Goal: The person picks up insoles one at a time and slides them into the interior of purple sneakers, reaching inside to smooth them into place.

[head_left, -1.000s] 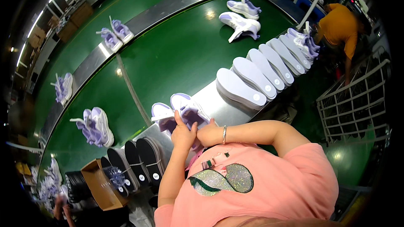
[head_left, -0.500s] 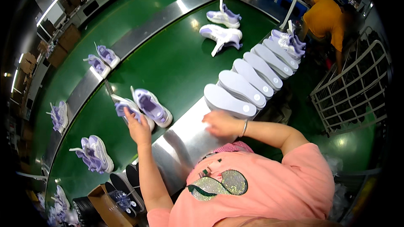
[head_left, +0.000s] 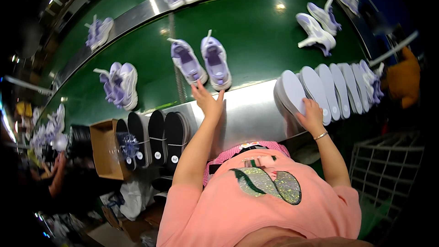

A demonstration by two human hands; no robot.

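Note:
A pair of white and lilac sneakers, the left shoe [head_left: 186,60] and the right shoe [head_left: 215,64], stands upright on the green belt with heels toward me. My left hand [head_left: 208,103] is at their heels, fingers spread; a fingertip touches the left shoe's heel and the thumb is close to the right one's. My right hand [head_left: 313,115] closes on the near end of a light grey insole [head_left: 291,92], at the left end of a row of stacked insoles on the metal ledge. Its fingertips are partly hidden, so how many insoles it grips does not show.
Black insole bundles [head_left: 175,132] and an open cardboard box [head_left: 106,148] lie left of the metal ledge [head_left: 249,110]. More sneakers rest on the belt [head_left: 260,36], at left [head_left: 122,84] and far right [head_left: 318,32]. A white wire cart [head_left: 386,169] stands at right. Other people are at both sides.
The view has swung, so the shoes appear more central. My right hand has gone from the bare ledge to the grey insole. My left hand has shifted from the left shoe's side to the heels.

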